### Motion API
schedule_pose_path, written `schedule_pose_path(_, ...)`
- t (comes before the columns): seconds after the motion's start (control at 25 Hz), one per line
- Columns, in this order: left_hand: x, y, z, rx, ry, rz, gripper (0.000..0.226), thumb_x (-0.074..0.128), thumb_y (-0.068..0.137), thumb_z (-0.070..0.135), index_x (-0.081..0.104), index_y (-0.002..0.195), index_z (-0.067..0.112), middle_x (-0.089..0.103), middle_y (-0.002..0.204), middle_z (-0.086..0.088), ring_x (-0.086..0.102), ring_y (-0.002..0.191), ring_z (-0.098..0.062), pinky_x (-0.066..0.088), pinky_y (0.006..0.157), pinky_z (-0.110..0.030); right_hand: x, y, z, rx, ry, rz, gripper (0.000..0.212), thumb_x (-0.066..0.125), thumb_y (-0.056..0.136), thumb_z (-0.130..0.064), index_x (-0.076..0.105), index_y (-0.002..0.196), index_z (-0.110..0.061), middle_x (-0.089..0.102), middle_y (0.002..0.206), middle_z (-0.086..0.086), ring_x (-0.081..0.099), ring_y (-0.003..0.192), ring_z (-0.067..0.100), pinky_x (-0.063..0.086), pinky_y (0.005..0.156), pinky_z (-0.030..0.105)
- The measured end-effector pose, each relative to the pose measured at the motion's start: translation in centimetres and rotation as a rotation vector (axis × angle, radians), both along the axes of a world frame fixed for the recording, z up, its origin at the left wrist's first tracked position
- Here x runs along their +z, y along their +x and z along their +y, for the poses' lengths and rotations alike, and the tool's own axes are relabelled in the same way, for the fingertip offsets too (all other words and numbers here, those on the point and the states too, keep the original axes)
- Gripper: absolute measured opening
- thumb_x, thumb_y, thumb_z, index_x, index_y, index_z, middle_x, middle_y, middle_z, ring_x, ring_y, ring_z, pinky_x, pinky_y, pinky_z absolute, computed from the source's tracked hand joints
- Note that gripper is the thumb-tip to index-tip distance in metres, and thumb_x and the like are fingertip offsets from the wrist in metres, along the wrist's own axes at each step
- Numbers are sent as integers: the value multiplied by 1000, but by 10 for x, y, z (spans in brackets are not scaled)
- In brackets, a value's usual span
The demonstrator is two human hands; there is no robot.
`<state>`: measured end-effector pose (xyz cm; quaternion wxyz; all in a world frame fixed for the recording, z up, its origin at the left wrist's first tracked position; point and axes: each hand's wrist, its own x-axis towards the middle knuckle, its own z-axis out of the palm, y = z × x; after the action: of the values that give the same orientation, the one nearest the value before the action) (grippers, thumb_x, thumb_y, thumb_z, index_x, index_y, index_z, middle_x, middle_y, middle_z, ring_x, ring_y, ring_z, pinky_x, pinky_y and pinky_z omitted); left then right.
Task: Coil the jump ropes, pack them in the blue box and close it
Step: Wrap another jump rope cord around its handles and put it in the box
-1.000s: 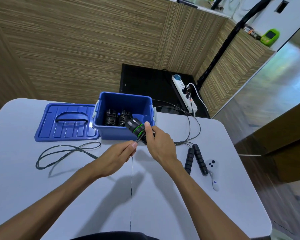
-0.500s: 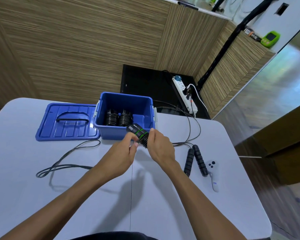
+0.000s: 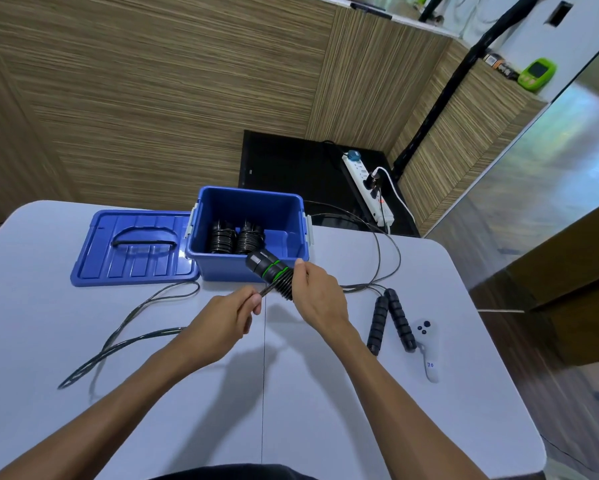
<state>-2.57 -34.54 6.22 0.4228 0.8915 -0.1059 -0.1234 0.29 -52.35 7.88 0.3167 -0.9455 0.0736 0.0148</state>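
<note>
Jump rope [image 3: 269, 270] half-wound, just in front of the blue box [image 3: 249, 271].

The right hand [image 3: 320, 301] grips the green-banded handles while the left hand [image 3: 230, 315] pinches the cord [image 3: 132, 327] near them; the slack trails left of the box. Two coiled ropes [image 3: 235, 239] sit inside, another rope [image 3: 390, 322] waits right of it, and the lid [image 3: 132, 247] lies off at its left. Next, I'd guess: another wrap, keeping tension.

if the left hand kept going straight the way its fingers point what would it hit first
Probably the green-banded rope handles held by the right hand; the left hand points at them, though depth is unclear.
</note>
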Motion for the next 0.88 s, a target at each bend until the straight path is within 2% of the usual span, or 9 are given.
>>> schedule_pose_path(0.12,-7,-4,-2,-35,15,-74,29,31,102,38,46,80,26,62,74,6,56,74,-16,49,74,-36,4,0,0,56,54,54,48,25,104,-49,47,71,-22,57,72,-2,56,74,20,46,68,38)
schedule_pose_path(0.28,-7,1,2,-126,52,-157,34,22,100,48,47,87,28,59,85,11,53,79,-14,48,74,-34,14,-6,2,115,144,141,61,39,87,-78,58,80,-20,62,75,-6,58,73,14,46,68,31)
schedule_pose_path(0.36,-5,3,1,-167,53,-143,30,24,101,41,46,85,30,59,83,15,53,78,-10,45,71,-28,17,-9,0,123,178,174,58,57,76,-79,59,85,-23,62,80,-8,58,74,10,45,65,26)
schedule_pose_path(0.44,-3,0,-1,-180,-7,-97,29,28,103,28,42,79,34,56,75,17,51,73,-4,40,67,-18,21,-7,-5,158,204,209,57,72,67,-75,58,93,-26,62,87,-10,59,79,6,47,68,24)
schedule_pose_path(0.52,-5,-3,1,-205,-24,-75,33,30,104,21,40,78,39,53,71,10,47,68,-7,38,63,-18,23,-6,-8,216,206,246,64,79,63,-69,58,104,-26,62,96,-10,60,86,5,51,73,24)
schedule_pose_path(0.6,-8,-3,5,-247,18,-71,33,27,104,29,38,78,45,47,66,8,40,64,-12,34,59,-22,21,-9,-6,214,219,230,63,79,65,-68,57,107,-25,62,97,-10,59,87,4,50,73,22)
schedule_pose_path(0.72,-7,-2,10,-241,29,-88,29,24,101,45,37,75,39,44,61,9,39,59,-14,30,56,-26,18,-12,0,185,271,177,58,72,68,-74,60,103,-28,63,94,-12,60,87,5,52,75,23)
schedule_pose_path(0.8,-2,-2,12,-264,37,-124,30,24,99,48,37,75,36,40,58,5,36,57,-16,27,53,-27,16,-11,0,193,284,184,60,68,68,-78,60,103,-30,63,97,-12,61,91,6,54,80,26)
schedule_pose_path(0.88,5,-4,10,-303,46,-150,27,25,99,49,39,76,44,36,55,1,35,55,-17,26,51,-27,16,-9,0,174,314,211,60,65,68,-80,62,101,-30,65,99,-9,61,95,8,54,85,30)
